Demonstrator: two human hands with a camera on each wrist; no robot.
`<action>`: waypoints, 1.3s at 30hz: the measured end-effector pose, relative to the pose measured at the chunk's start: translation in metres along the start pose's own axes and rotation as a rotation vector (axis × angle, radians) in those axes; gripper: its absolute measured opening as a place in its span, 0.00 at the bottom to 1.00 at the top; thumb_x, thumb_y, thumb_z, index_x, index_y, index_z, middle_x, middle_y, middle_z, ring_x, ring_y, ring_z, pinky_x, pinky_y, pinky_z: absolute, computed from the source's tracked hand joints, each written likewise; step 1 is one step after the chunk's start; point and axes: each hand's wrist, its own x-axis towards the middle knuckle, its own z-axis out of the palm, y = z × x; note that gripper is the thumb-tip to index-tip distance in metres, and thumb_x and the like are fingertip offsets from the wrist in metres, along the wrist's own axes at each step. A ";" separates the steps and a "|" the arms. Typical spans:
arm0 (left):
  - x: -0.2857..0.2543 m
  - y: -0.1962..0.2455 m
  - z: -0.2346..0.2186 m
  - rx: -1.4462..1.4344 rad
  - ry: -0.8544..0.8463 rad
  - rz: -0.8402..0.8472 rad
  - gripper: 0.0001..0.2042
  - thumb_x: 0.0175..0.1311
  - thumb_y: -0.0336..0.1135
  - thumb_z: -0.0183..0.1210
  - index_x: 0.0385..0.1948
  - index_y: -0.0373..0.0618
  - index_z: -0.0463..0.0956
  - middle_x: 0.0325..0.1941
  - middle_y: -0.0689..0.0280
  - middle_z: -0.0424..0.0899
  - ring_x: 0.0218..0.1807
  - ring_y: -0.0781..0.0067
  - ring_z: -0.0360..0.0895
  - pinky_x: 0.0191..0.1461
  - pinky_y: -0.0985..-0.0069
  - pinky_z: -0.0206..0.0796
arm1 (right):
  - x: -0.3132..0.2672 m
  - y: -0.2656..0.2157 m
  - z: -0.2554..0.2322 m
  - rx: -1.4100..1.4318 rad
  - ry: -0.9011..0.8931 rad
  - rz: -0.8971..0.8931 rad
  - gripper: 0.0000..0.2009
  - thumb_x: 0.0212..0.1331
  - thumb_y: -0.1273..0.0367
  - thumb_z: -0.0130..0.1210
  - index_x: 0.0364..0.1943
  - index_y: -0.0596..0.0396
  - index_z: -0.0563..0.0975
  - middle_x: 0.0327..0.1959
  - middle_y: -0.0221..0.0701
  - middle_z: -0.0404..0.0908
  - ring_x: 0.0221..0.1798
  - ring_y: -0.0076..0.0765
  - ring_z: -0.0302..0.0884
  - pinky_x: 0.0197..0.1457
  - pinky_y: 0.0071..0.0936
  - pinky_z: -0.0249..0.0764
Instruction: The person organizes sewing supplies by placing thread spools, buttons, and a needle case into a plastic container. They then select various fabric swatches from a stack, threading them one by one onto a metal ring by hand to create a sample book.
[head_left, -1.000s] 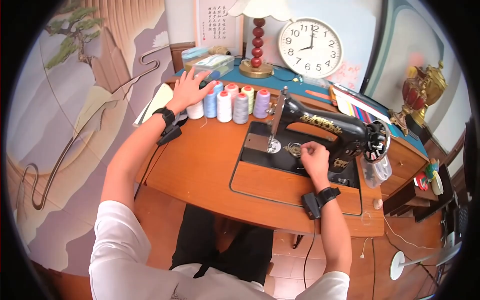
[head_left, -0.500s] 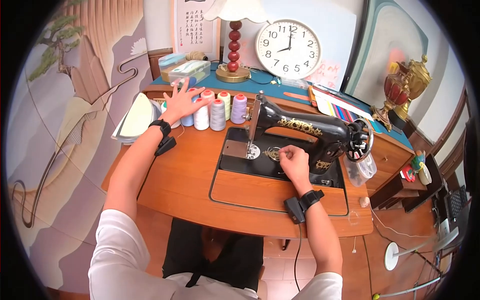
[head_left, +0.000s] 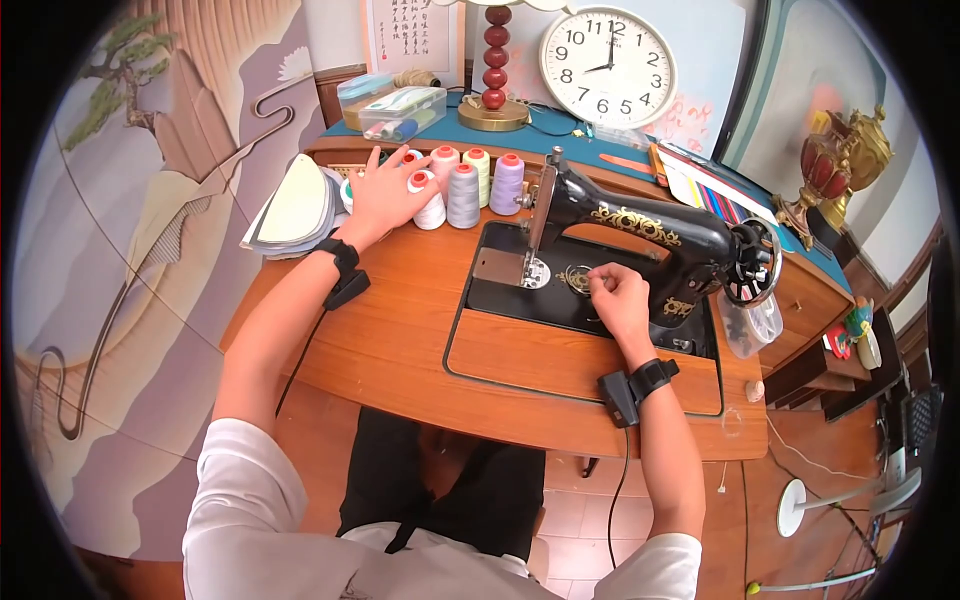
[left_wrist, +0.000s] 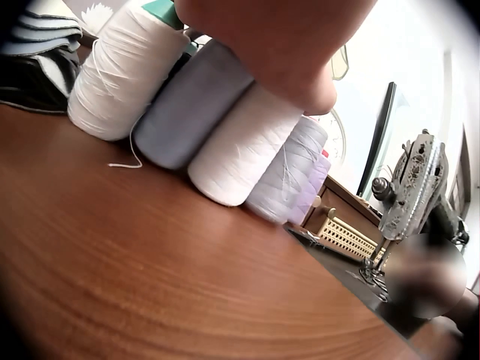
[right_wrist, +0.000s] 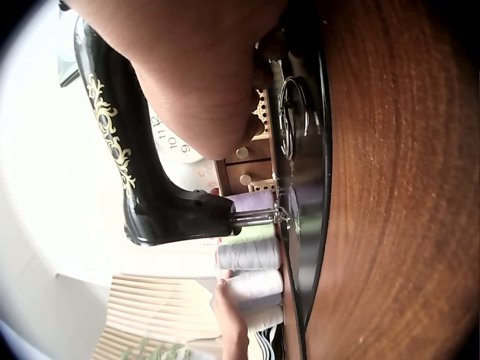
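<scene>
My left hand [head_left: 385, 200], fingers spread, is over the left end of a cluster of thread spools. Its thumb overlaps the top of a white spool [head_left: 430, 208]. From the left wrist, the hand spans above a white spool with a green top [left_wrist: 124, 75], a blue spool [left_wrist: 195, 105] and another white spool [left_wrist: 244, 154]; a loose thread end trails on the wood. My right hand [head_left: 622, 305] rests on the bed of a black sewing machine [head_left: 635, 225], right of the needle, fingers curled with thumb and forefinger together. I cannot tell whether they pinch something small.
Grey [head_left: 463, 197] and purple [head_left: 507, 185] spools stand left of the machine. Stacked fabric pieces [head_left: 295, 205] lie at the table's left edge. Behind are a plastic box [head_left: 405, 112], a lamp [head_left: 495, 60] and a clock [head_left: 608, 65]. Another clear container [head_left: 752, 325] sits by the handwheel.
My left hand has come down and rightward over the spools, now covering the blue one that showed before. The right hand stays at the same spot on the machine bed. The head view has shifted.
</scene>
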 end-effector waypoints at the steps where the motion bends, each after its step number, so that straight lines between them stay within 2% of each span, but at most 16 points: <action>1: -0.005 0.001 0.001 -0.002 0.044 0.025 0.28 0.64 0.67 0.52 0.63 0.71 0.78 0.75 0.63 0.70 0.77 0.42 0.59 0.68 0.29 0.50 | 0.000 0.000 0.000 -0.001 -0.002 0.007 0.09 0.57 0.67 0.59 0.34 0.56 0.87 0.15 0.33 0.78 0.21 0.35 0.79 0.31 0.32 0.75; 2: -0.010 0.002 0.002 -0.005 0.089 0.051 0.27 0.64 0.66 0.53 0.61 0.70 0.79 0.73 0.62 0.72 0.76 0.41 0.61 0.68 0.30 0.50 | 0.001 0.000 0.000 -0.002 -0.005 0.013 0.09 0.57 0.67 0.59 0.34 0.56 0.87 0.15 0.33 0.78 0.21 0.35 0.79 0.31 0.32 0.75; 3: -0.016 0.002 0.003 -0.031 0.134 0.072 0.26 0.64 0.64 0.54 0.57 0.63 0.82 0.71 0.60 0.74 0.75 0.42 0.63 0.69 0.33 0.48 | 0.001 0.000 0.000 -0.001 -0.005 0.013 0.09 0.57 0.67 0.59 0.34 0.56 0.87 0.15 0.33 0.78 0.21 0.35 0.79 0.31 0.32 0.75; 9: -0.032 0.002 0.001 -0.099 0.142 0.091 0.27 0.65 0.63 0.54 0.53 0.54 0.84 0.69 0.59 0.76 0.75 0.46 0.63 0.73 0.38 0.41 | 0.000 0.001 0.000 0.006 -0.017 0.011 0.09 0.57 0.67 0.59 0.35 0.56 0.87 0.16 0.34 0.78 0.21 0.34 0.79 0.31 0.32 0.75; 13: -0.038 -0.001 -0.001 -0.098 0.136 0.121 0.27 0.65 0.63 0.54 0.53 0.54 0.84 0.70 0.58 0.75 0.75 0.46 0.63 0.74 0.39 0.41 | 0.000 0.000 0.000 0.007 -0.023 0.004 0.09 0.57 0.67 0.59 0.35 0.56 0.87 0.16 0.34 0.78 0.21 0.33 0.79 0.31 0.32 0.74; 16: -0.050 0.003 -0.007 -0.029 0.063 0.161 0.29 0.61 0.65 0.56 0.56 0.56 0.83 0.73 0.57 0.71 0.75 0.47 0.62 0.74 0.39 0.42 | 0.000 -0.001 -0.001 0.007 -0.030 0.005 0.09 0.57 0.67 0.59 0.35 0.56 0.87 0.16 0.33 0.78 0.21 0.33 0.79 0.31 0.32 0.74; 18: -0.056 0.007 -0.008 -0.031 -0.022 0.168 0.34 0.55 0.67 0.60 0.60 0.59 0.80 0.77 0.57 0.65 0.77 0.48 0.59 0.74 0.38 0.41 | 0.000 -0.001 0.000 0.008 -0.036 0.004 0.09 0.57 0.67 0.59 0.35 0.56 0.87 0.16 0.33 0.78 0.21 0.33 0.79 0.31 0.32 0.74; 19: -0.058 0.009 -0.012 -0.006 -0.118 0.144 0.39 0.50 0.68 0.64 0.65 0.62 0.75 0.79 0.58 0.61 0.79 0.50 0.55 0.76 0.35 0.39 | 0.000 -0.001 0.000 0.012 -0.032 0.001 0.09 0.57 0.67 0.59 0.35 0.56 0.87 0.16 0.33 0.78 0.21 0.33 0.79 0.31 0.32 0.74; 24: -0.058 0.006 -0.014 -0.025 -0.184 0.169 0.41 0.49 0.66 0.66 0.68 0.63 0.71 0.80 0.59 0.58 0.80 0.50 0.53 0.77 0.33 0.35 | 0.001 0.001 0.000 0.005 -0.034 0.006 0.09 0.57 0.67 0.59 0.35 0.56 0.87 0.17 0.33 0.79 0.21 0.33 0.79 0.31 0.32 0.74; 27: -0.060 0.001 -0.011 -0.061 -0.158 0.220 0.41 0.51 0.66 0.65 0.68 0.60 0.72 0.78 0.57 0.60 0.78 0.50 0.55 0.78 0.34 0.36 | 0.001 0.000 0.000 0.012 -0.045 0.009 0.09 0.57 0.67 0.59 0.36 0.55 0.87 0.17 0.33 0.79 0.23 0.34 0.80 0.33 0.32 0.75; 29: -0.063 -0.001 -0.009 -0.049 -0.042 0.317 0.39 0.52 0.64 0.65 0.66 0.56 0.72 0.76 0.55 0.62 0.77 0.49 0.57 0.79 0.38 0.36 | 0.000 0.000 -0.001 0.022 -0.038 0.016 0.10 0.57 0.66 0.59 0.36 0.56 0.87 0.18 0.34 0.80 0.24 0.35 0.81 0.34 0.32 0.76; 30: -0.062 -0.002 -0.008 -0.047 -0.041 0.329 0.39 0.52 0.64 0.65 0.66 0.56 0.72 0.76 0.55 0.62 0.77 0.49 0.57 0.79 0.38 0.36 | 0.001 0.001 -0.001 0.025 -0.029 0.023 0.10 0.57 0.66 0.59 0.36 0.56 0.87 0.18 0.34 0.80 0.24 0.35 0.81 0.34 0.32 0.76; 33: -0.049 0.004 -0.021 -0.173 0.086 0.395 0.33 0.57 0.57 0.65 0.62 0.51 0.73 0.73 0.54 0.66 0.74 0.48 0.61 0.78 0.45 0.42 | 0.001 0.003 -0.001 0.040 -0.032 0.043 0.10 0.58 0.65 0.59 0.36 0.56 0.86 0.20 0.35 0.82 0.26 0.38 0.83 0.35 0.34 0.77; 34: -0.039 0.002 -0.015 -0.176 0.143 0.407 0.31 0.61 0.55 0.64 0.63 0.50 0.73 0.71 0.52 0.68 0.73 0.46 0.62 0.77 0.46 0.47 | 0.000 0.004 -0.001 0.037 -0.026 0.035 0.10 0.57 0.67 0.59 0.36 0.58 0.86 0.18 0.35 0.80 0.24 0.35 0.81 0.34 0.32 0.76; 36: -0.016 0.011 -0.019 -0.352 0.187 0.380 0.32 0.63 0.55 0.63 0.66 0.49 0.71 0.72 0.49 0.67 0.74 0.45 0.62 0.75 0.46 0.51 | 0.002 0.002 0.001 0.030 -0.019 0.007 0.10 0.56 0.70 0.59 0.36 0.62 0.86 0.16 0.33 0.78 0.21 0.27 0.77 0.31 0.27 0.73; 39: 0.029 0.025 -0.009 -0.407 0.143 0.360 0.33 0.65 0.60 0.59 0.69 0.54 0.68 0.75 0.49 0.63 0.76 0.43 0.58 0.75 0.47 0.53 | 0.001 -0.001 -0.001 0.040 -0.019 0.018 0.10 0.56 0.70 0.59 0.36 0.61 0.86 0.16 0.33 0.78 0.21 0.27 0.77 0.31 0.27 0.73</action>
